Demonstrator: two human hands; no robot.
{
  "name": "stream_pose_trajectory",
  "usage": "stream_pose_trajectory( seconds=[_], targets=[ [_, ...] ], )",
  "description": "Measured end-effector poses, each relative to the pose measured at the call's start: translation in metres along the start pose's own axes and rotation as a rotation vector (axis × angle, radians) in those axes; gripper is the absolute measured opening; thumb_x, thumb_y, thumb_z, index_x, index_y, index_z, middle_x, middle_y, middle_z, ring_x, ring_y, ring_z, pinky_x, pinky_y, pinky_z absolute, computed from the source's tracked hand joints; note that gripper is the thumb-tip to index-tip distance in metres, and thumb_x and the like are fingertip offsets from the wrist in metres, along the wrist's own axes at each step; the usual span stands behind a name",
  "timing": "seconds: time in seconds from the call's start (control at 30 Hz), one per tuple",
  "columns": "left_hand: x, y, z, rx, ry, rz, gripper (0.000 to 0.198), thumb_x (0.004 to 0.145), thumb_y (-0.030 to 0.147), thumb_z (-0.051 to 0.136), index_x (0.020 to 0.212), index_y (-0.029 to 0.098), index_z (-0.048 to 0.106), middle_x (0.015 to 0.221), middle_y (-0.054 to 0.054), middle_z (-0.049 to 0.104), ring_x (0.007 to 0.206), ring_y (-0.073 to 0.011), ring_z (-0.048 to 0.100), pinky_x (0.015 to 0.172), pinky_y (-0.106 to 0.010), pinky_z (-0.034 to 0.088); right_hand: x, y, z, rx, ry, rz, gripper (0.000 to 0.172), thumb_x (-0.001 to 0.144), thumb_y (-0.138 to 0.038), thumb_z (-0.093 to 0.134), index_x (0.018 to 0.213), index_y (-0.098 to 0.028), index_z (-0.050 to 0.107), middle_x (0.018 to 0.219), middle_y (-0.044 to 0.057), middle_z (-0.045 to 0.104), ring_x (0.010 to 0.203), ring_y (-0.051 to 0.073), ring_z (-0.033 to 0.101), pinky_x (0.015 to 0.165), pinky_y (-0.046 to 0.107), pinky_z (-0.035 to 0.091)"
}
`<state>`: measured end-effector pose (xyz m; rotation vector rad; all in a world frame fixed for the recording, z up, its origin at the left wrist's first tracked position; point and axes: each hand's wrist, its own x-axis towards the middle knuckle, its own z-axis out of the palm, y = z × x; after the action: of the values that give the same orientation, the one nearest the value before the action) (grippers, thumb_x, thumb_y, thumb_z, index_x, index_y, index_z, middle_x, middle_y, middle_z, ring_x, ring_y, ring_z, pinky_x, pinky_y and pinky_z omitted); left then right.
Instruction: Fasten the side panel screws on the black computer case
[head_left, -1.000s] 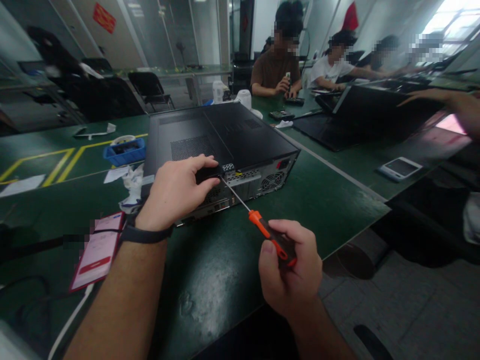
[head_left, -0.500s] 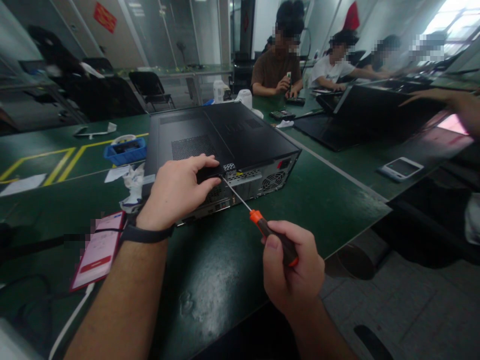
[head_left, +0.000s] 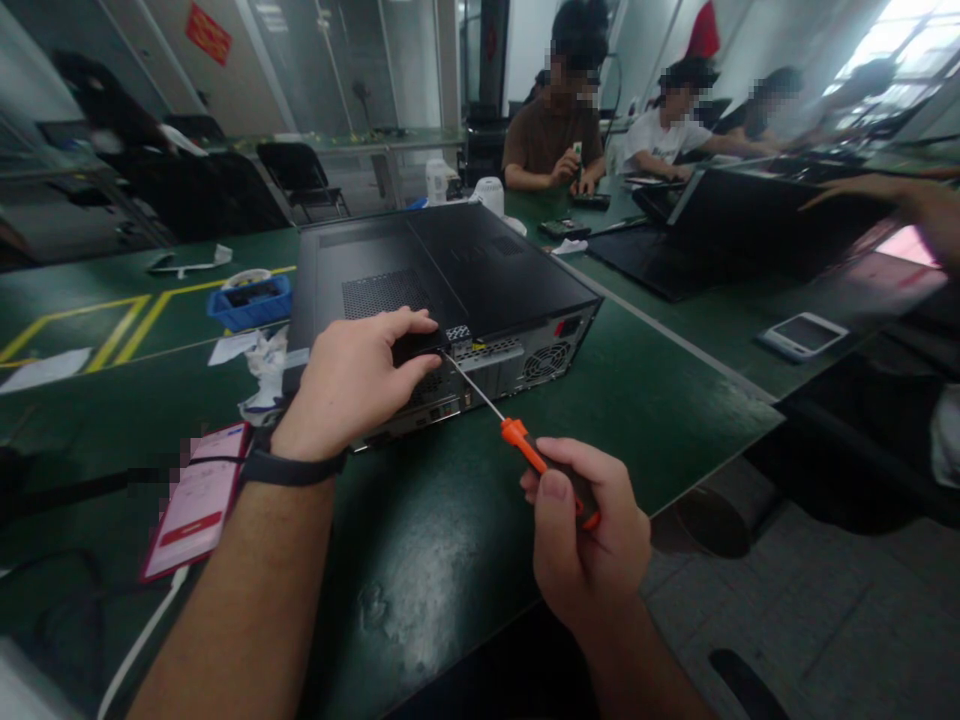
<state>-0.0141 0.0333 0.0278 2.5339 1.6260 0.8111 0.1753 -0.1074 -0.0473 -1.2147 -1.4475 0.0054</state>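
Observation:
A black desktop computer case (head_left: 480, 265) lies flat on the green table, its rear panel with the fan grille facing me. My left hand (head_left: 360, 370) is on the near edge of the case, index finger on top and thumb lower at the rear, gripping that corner. In my right hand (head_left: 592, 520) is a screwdriver (head_left: 523, 440) with an orange and dark handle, fingers wrapped around it. Its thin shaft slants up and left to the rear edge, with the tip close to my left thumb. Whatever the tip meets there is too small to make out.
Left of the case are a blue bin (head_left: 251, 303), crumpled white paper (head_left: 266, 370) and a phone with a pink screen (head_left: 196, 500) on a white cable. On the right lie a white handheld device (head_left: 806, 335) and an open black laptop (head_left: 750, 225). Other people sit beyond.
The screwdriver handle has turned in my right hand, showing more orange along its side. My right thumb has shifted slightly right. My left hand and the case stay in place.

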Motion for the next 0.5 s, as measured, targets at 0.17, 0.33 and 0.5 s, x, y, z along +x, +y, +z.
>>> stream_pose_trajectory(
  seconds=[0.17, 0.33, 0.5],
  targets=[
    [-0.0002, -0.0020, 0.0002, 0.002, -0.007, 0.003, 0.036, 0.088, 0.037, 0.070, 0.122, 0.028, 0.076, 0.130, 0.000, 0.076, 0.123, -0.0265, 0.071, 0.112, -0.041, 0.052, 0.0042, -0.0039, 0.0005, 0.005, 0.034, -0.075, 0.026, 0.091, -0.017, 0.057, 0.116, -0.021, 0.057, 0.092, 0.000, 0.067, 0.069, 0.011, 0.065, 0.061, 0.027, 0.055],
    [-0.0001, -0.0010, -0.0007, 0.009, -0.020, -0.004, 0.036, 0.088, 0.038, 0.069, 0.122, 0.029, 0.076, 0.130, 0.001, 0.076, 0.124, -0.0262, 0.070, 0.113, -0.041, 0.050, 0.0019, -0.0042, -0.0009, -0.051, 0.024, -0.028, 0.022, 0.096, -0.018, 0.057, 0.116, -0.024, 0.060, 0.086, -0.001, 0.071, 0.066, 0.012, 0.068, 0.058, 0.026, 0.054],
    [0.0000, -0.0004, -0.0008, 0.013, -0.017, -0.010, 0.035, 0.088, 0.037, 0.069, 0.122, 0.030, 0.075, 0.131, 0.001, 0.075, 0.124, -0.0255, 0.070, 0.113, -0.040, 0.051, 0.0042, -0.0064, -0.0024, -0.023, -0.003, -0.038, 0.022, 0.093, -0.021, 0.058, 0.115, -0.022, 0.058, 0.085, -0.002, 0.067, 0.061, 0.010, 0.062, 0.056, 0.025, 0.053]
  ],
)
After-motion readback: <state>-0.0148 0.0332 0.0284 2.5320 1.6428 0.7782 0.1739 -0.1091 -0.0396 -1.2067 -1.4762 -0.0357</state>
